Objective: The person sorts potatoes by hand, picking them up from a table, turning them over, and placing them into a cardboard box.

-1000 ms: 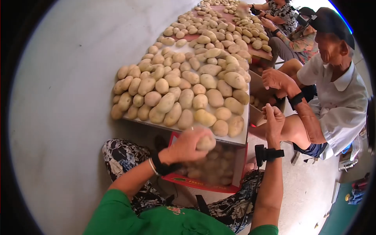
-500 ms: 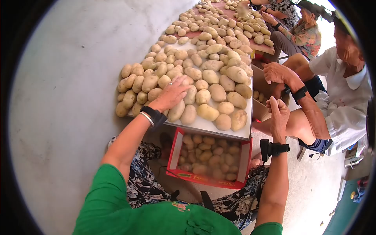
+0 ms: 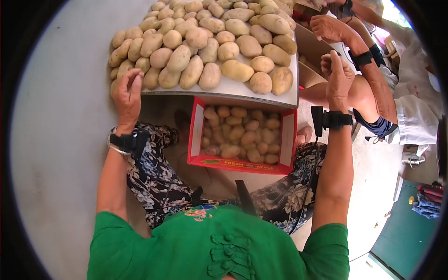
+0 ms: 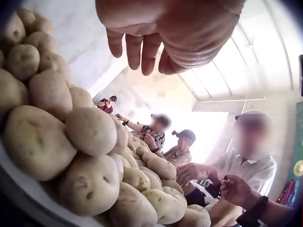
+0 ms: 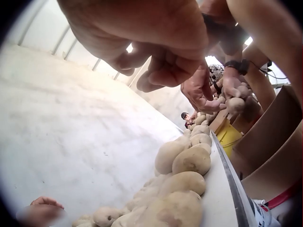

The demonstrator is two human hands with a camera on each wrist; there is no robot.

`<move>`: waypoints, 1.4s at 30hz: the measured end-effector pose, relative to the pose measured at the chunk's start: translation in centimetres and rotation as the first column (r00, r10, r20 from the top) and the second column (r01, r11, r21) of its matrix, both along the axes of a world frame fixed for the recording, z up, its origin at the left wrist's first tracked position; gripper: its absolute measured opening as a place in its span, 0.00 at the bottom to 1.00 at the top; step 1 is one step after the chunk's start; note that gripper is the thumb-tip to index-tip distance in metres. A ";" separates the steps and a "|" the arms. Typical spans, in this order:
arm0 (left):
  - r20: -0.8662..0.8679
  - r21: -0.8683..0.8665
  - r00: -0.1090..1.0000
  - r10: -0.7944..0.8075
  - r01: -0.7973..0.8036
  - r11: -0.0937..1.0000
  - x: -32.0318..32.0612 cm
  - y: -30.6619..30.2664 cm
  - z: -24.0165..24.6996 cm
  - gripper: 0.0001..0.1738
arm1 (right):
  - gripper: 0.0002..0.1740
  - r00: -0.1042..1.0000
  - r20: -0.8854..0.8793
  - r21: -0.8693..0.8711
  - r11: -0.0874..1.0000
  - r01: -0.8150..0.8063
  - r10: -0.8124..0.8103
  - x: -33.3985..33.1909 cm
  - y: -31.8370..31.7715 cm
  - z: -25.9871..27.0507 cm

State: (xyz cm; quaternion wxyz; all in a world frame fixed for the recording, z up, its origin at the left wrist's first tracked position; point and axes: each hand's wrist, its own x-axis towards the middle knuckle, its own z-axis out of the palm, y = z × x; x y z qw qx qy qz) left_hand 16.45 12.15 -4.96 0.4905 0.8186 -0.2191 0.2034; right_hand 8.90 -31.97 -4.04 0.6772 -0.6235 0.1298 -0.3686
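Note:
Potatoes (image 3: 235,71) lie piled on the white tabletop (image 3: 280,99). Beside the pile's front left corner, the left hand (image 3: 127,99) is raised with its fingers loosely bent and no potato in it. In the left wrist view that hand (image 4: 165,33) hangs above potatoes (image 4: 40,142), fingers apart from them. The right hand (image 3: 337,77) is held up off the table's right edge, fingers loosely curled; the right wrist view shows this hand (image 5: 147,42) holding nothing, above a row of potatoes (image 5: 189,161).
Below the table's front edge, between the knees, a red and white carton (image 3: 196,135) holds several potatoes. At the right sits a person in a white shirt (image 3: 420,112), hands close to the right hand. Brown cartons (image 3: 310,44) stand along the table's right side.
The left hand held a potato over the carton, then rested on the pile, and is now off its left corner, empty. The right hand's fingers have loosened slightly. The head view has tilted downward.

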 end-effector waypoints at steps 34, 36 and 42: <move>-0.621 -0.707 0.620 -0.479 -0.180 0.684 1.3 11.1 -6.9 0.13 | 0.15 0.229 -0.973 -0.213 -0.451 -0.867 0.019 -12.1 12.1 -30.7; -0.654 -0.683 0.626 -0.425 -0.246 0.688 1.2 11.5 -6.4 0.13 | 0.17 -0.068 -0.994 0.053 0.168 -0.984 -0.084 -10.4 16.7 -17.3; -0.623 -0.712 0.628 -0.467 -0.208 0.670 1.4 11.4 -6.1 0.13 | 0.19 -0.336 -0.792 0.556 0.374 -0.743 0.510 -9.8 11.7 -25.8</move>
